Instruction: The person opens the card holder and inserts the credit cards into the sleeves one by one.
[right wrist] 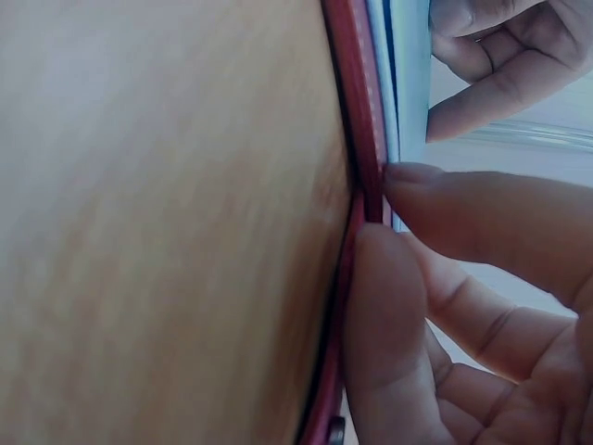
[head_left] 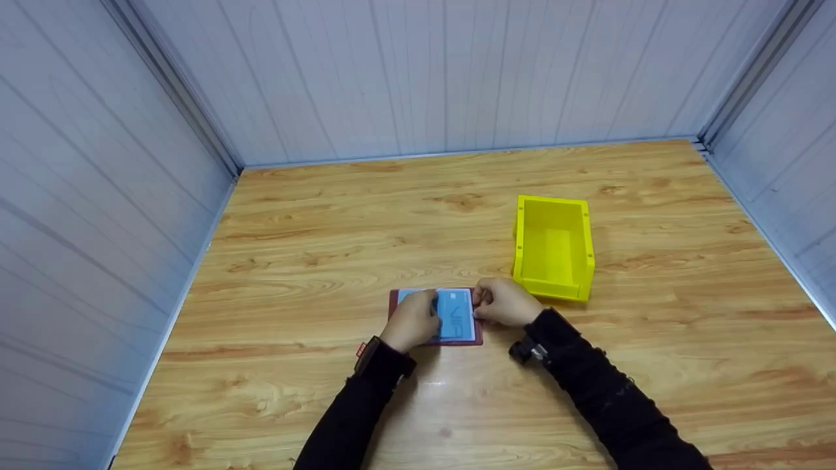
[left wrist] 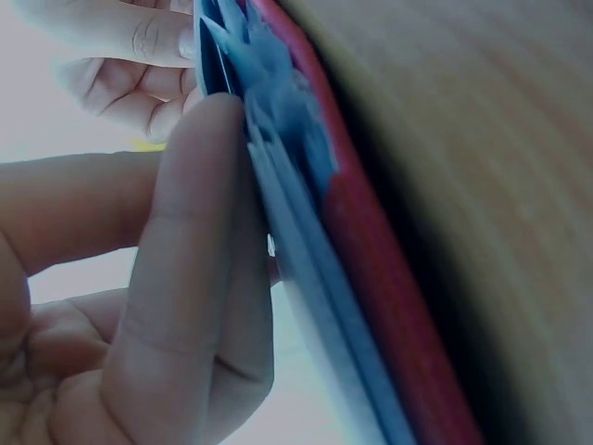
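On the table lies a flat red-covered card holder (head_left: 480, 340) with clear bluish sleeves (left wrist: 287, 102). A light blue card (head_left: 457, 320) with faint "VIP"-like lettering is on its upper face. My left hand (head_left: 413, 320) covers the holder's left part, its finger and thumb seeming to pinch the blue card; the exact contact is partly hidden. At the right edge, my right hand (head_left: 506, 301) pinches the holder's red cover (right wrist: 361, 93) between thumb and finger. In the right wrist view, the stacked sleeves stand just beside those fingertips.
Behind my right hand stands a yellow plastic bin (head_left: 555, 290), its inside visible. The wood-grain table (head_left: 313, 222) is bounded by pale panel walls (head_left: 418, 78) at the back and both sides.
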Available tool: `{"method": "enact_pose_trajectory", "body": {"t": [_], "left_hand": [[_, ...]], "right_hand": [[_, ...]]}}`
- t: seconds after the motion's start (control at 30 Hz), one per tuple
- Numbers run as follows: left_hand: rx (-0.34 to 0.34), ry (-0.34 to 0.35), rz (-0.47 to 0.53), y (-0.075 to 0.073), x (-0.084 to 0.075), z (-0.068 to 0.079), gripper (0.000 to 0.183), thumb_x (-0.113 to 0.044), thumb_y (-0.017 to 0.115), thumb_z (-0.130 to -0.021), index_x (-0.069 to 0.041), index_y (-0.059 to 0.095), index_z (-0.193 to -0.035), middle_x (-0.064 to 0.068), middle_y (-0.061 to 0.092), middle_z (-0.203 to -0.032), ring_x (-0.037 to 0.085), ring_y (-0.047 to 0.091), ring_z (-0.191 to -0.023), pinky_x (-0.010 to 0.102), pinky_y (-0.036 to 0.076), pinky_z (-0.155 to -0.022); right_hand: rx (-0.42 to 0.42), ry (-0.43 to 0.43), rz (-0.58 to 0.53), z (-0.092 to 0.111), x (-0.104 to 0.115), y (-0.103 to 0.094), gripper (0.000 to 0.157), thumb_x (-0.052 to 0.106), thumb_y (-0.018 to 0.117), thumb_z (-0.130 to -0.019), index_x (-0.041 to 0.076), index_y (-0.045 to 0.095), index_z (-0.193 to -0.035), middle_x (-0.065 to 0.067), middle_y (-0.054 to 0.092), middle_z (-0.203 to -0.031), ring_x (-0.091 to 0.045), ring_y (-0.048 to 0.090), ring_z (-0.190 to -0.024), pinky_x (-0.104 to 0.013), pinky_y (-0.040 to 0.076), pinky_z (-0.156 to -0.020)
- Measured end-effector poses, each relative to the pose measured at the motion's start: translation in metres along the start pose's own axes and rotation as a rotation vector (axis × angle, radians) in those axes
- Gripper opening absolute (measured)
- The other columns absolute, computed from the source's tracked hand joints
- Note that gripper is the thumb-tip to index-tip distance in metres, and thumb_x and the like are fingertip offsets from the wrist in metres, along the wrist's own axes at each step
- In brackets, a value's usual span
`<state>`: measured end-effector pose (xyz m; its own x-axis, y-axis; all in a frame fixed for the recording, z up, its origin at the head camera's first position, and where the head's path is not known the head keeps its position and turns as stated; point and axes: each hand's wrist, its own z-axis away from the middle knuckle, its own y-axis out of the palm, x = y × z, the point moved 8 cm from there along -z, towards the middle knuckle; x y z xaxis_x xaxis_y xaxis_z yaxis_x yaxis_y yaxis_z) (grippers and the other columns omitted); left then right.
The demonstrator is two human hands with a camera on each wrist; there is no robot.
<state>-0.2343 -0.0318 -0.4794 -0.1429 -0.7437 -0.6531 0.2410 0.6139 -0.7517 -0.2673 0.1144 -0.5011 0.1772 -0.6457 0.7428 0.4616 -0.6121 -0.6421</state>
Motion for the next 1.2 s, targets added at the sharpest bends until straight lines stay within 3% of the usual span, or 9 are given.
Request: {"method": "enact_pose_trajectory", "body": {"t": [0.17,0.37,0.47,0.57,0.63,0.7,0.83,0.93,1.2], "left_hand": [[-0.033,0.005,-0.003,-0.002,0.0,0.001,0.016,0.011,0.052,-0.075,-0.005,0.048,-0.073,-0.004,0.029,-0.064,0.015,0.033,-0.058,0.025,0.025,-0.052],[-0.051,0.013,-0.026,-0.004,-0.003,0.004,0.032,0.011,0.052,-0.072,-0.013,0.033,-0.063,-0.005,0.024,-0.063,0.014,0.029,-0.057,0.026,0.023,-0.052],[-0.046,0.016,-0.007,-0.005,-0.003,0.006,0.028,0.01,0.052,-0.073,-0.01,0.035,-0.064,-0.006,0.023,-0.062,0.013,0.028,-0.056,0.025,0.023,-0.052],[-0.038,0.001,0.021,-0.007,0.0,0.011,0.01,0.007,0.055,-0.076,-0.001,0.06,-0.08,-0.005,0.033,-0.062,0.012,0.034,-0.056,0.025,0.027,-0.054],[-0.043,-0.014,0.021,-0.01,0.003,0.014,0.026,0.002,0.061,-0.078,0.003,0.067,-0.104,-0.003,0.047,-0.067,0.012,0.043,-0.06,0.026,0.036,-0.057],[-0.067,-0.03,0.001,-0.014,0.008,0.017,0.044,-0.005,0.067,-0.08,0.004,0.064,-0.123,0.003,0.063,-0.08,0.016,0.055,-0.072,0.031,0.047,-0.067],[-0.156,-0.073,-0.08,-0.028,0.022,0.023,0.049,-0.014,0.075,-0.078,0.002,0.064,-0.124,0.016,0.066,-0.108,0.029,0.061,-0.099,0.046,0.051,-0.086],[-0.198,-0.113,-0.127,-0.035,0.034,0.029,0.052,-0.017,0.076,-0.078,0.002,0.063,-0.125,0.021,0.062,-0.111,0.034,0.06,-0.102,0.048,0.051,-0.085],[-0.168,-0.119,-0.052,-0.039,0.048,0.034,0.064,-0.015,0.078,-0.076,0.006,0.055,-0.132,0.025,0.061,-0.117,0.038,0.061,-0.107,0.049,0.05,-0.092]], "right_hand": [[-0.004,-0.007,-0.006,0.0,0.0,0.001,0.015,0.005,0.074,-0.079,0.002,0.064,-0.089,-0.002,0.059,-0.07,-0.009,0.052,-0.055,-0.022,0.045,-0.05],[0.004,-0.006,-0.012,-0.001,0.0,0.001,0.013,0.005,0.073,-0.08,0.003,0.064,-0.089,-0.001,0.059,-0.07,-0.009,0.052,-0.056,-0.023,0.045,-0.051],[0.004,-0.01,-0.016,-0.001,0.0,0.001,0.013,0.005,0.073,-0.08,0.003,0.064,-0.089,-0.002,0.058,-0.07,-0.009,0.052,-0.056,-0.024,0.045,-0.051],[0.004,-0.01,-0.012,0.0,0.0,0.001,0.014,0.005,0.074,-0.079,0.003,0.064,-0.089,-0.001,0.058,-0.069,-0.01,0.052,-0.056,-0.024,0.045,-0.051],[0.005,-0.003,-0.014,0.0,-0.001,0.001,0.015,0.006,0.074,-0.079,0.004,0.064,-0.089,-0.001,0.058,-0.07,-0.01,0.052,-0.056,-0.024,0.045,-0.051],[0.01,0.013,-0.019,0.0,-0.001,0.001,0.015,0.007,0.075,-0.079,0.004,0.064,-0.09,-0.001,0.058,-0.07,-0.011,0.053,-0.057,-0.024,0.045,-0.051],[0.026,0.044,-0.037,0.001,-0.002,0.002,0.015,0.01,0.075,-0.081,0.005,0.064,-0.09,-0.001,0.059,-0.07,-0.011,0.055,-0.056,-0.024,0.046,-0.05],[0.03,0.041,-0.04,0.001,-0.001,0.002,0.016,0.012,0.075,-0.082,0.005,0.063,-0.09,-0.002,0.059,-0.069,-0.011,0.055,-0.054,-0.024,0.047,-0.049],[0.006,-0.025,0.004,0.002,0.002,0.001,0.019,0.008,0.077,-0.077,0.004,0.063,-0.089,0.0,0.058,-0.069,-0.009,0.052,-0.055,-0.024,0.046,-0.051]]}}
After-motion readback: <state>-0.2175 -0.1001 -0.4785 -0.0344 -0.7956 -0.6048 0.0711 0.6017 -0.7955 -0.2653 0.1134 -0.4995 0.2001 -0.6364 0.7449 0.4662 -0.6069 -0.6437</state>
